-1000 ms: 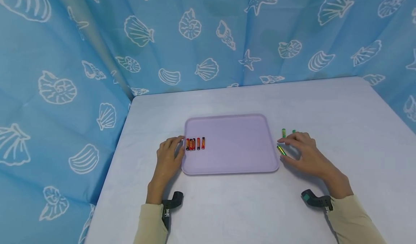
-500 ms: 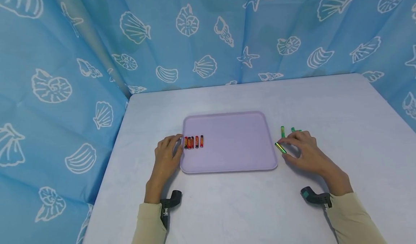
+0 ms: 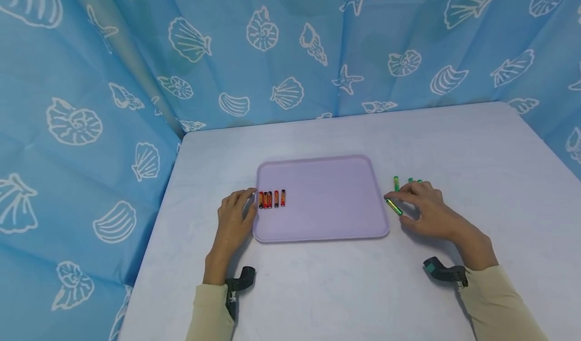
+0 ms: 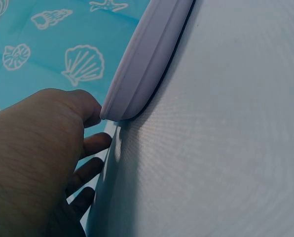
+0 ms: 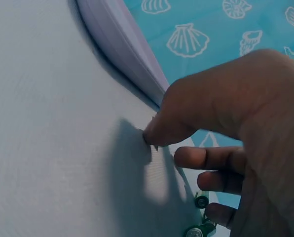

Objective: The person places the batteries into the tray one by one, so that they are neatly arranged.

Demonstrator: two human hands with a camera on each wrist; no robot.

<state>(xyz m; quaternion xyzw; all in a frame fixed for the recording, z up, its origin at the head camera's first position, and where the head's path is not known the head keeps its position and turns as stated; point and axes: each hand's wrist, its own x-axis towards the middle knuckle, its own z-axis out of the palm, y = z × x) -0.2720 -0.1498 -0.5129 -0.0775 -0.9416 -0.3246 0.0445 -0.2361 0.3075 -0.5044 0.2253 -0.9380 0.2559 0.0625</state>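
My left hand (image 3: 233,222) rests at the left edge of a pale purple tray (image 3: 331,200). Its thumb touches the tray's rim (image 4: 132,74) in the left wrist view, with the other fingers loosely bent. Just off the tray's right edge, my right hand (image 3: 428,215) pinches a green battery (image 3: 394,207) by its ends, between thumb and index finger. The thumb mostly hides that battery in the right wrist view. Several red-and-black batteries (image 3: 276,199) lie in a row inside the tray at its left side.
More green batteries lie beyond the right hand, one of them upright in the head view (image 3: 396,183), others partly covered by the fingers (image 5: 201,201). A white cloth covers the table (image 3: 336,290). Behind it hangs a blue seashell curtain (image 3: 317,48).
The right thumb and index finger have closed on the green battery's ends, and the battery has turned slightly. The left hand stays at the tray's edge. The head view has shifted a little.
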